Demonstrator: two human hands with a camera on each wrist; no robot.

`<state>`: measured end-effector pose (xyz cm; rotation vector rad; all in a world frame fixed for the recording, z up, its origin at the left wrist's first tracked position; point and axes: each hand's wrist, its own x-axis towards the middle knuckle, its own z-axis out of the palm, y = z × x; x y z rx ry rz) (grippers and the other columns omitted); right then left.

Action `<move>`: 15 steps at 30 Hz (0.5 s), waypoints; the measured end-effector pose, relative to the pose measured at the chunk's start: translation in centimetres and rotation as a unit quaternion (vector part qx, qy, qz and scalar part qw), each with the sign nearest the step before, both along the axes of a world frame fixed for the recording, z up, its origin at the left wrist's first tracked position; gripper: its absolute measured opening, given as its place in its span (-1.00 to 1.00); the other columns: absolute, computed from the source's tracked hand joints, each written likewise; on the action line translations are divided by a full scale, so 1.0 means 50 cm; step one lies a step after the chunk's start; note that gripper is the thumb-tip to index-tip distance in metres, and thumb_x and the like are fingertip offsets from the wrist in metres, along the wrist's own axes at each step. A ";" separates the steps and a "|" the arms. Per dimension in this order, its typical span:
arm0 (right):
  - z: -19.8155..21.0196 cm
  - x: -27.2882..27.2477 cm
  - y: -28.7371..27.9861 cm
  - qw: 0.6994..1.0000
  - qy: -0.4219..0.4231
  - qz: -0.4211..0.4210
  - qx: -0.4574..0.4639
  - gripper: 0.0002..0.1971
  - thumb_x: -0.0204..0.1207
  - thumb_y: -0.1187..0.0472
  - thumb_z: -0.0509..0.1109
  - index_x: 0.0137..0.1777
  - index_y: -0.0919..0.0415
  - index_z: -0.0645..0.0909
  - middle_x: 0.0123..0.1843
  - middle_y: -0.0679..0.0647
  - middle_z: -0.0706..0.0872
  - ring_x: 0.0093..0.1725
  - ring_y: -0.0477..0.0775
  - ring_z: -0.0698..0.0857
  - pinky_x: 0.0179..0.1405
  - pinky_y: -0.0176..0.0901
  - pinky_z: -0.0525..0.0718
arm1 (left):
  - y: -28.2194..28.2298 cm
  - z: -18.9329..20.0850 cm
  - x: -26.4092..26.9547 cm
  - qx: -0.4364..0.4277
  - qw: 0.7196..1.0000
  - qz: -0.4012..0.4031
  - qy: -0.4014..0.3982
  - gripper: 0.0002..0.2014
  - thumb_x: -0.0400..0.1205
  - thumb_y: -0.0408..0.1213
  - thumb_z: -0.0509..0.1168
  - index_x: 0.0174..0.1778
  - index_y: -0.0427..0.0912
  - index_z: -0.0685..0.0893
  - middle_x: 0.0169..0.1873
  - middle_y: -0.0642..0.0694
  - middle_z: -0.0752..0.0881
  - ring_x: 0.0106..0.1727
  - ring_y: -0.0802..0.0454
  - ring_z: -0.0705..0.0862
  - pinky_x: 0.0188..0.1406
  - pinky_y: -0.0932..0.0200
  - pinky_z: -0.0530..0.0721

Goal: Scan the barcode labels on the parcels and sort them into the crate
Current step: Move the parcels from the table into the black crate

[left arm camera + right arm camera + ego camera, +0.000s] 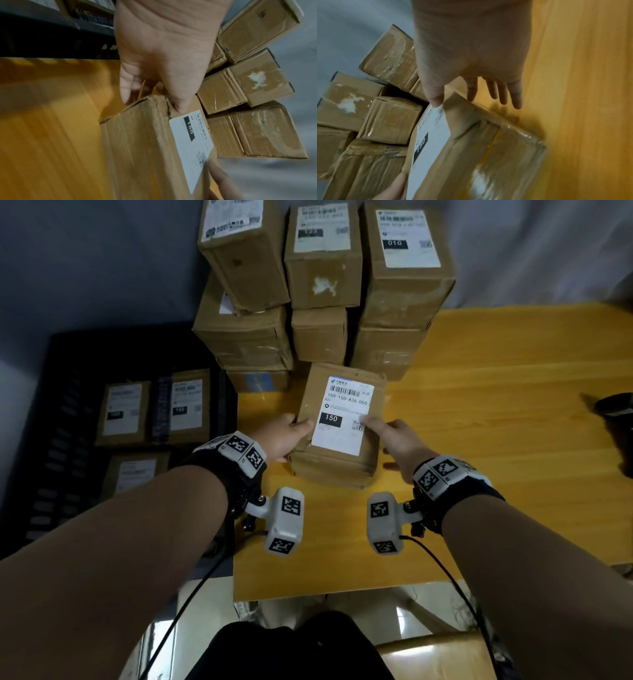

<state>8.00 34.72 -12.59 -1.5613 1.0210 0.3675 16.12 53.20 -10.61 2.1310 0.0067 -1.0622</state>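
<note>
A brown cardboard parcel with a white label marked 150 lies on the yellow table, tilted up toward me. My left hand grips its left edge, thumb on top and fingers down the side; the left wrist view shows the same hold on the parcel. My right hand is at the right edge. Its thumb tip touches the label's corner and its fingers hang straight beside the parcel. The black crate stands to the left with three labelled parcels inside.
Several stacked cardboard parcels rise at the back of the table, right behind the held one. A dark object lies at the table's right edge. Wrist cables trail down near the table's front edge.
</note>
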 end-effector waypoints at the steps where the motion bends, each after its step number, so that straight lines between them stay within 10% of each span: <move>1: -0.003 -0.006 0.007 0.999 -0.002 -0.016 0.035 -0.33 0.45 -0.29 0.40 0.38 0.16 0.40 0.25 0.06 0.57 0.25 0.23 0.59 0.23 0.28 0.63 | 0.007 -0.001 -0.003 0.000 1.000 0.004 0.004 -0.44 0.71 0.09 0.13 0.57 -0.12 0.33 0.46 -0.12 0.51 0.39 -0.15 0.54 0.26 -0.12 0.65; 15: 0.032 -0.021 0.137 0.991 -0.059 -0.023 0.116 -0.07 0.04 -0.45 0.47 0.42 -0.01 0.50 0.09 0.06 0.82 -0.04 0.08 0.80 -0.36 -0.20 0.65 | 0.153 0.047 -0.014 -0.071 0.992 0.103 -0.011 -0.59 0.61 0.14 0.27 0.26 -0.04 0.51 0.14 -0.09 0.69 0.17 -0.10 0.68 0.26 -0.17 0.65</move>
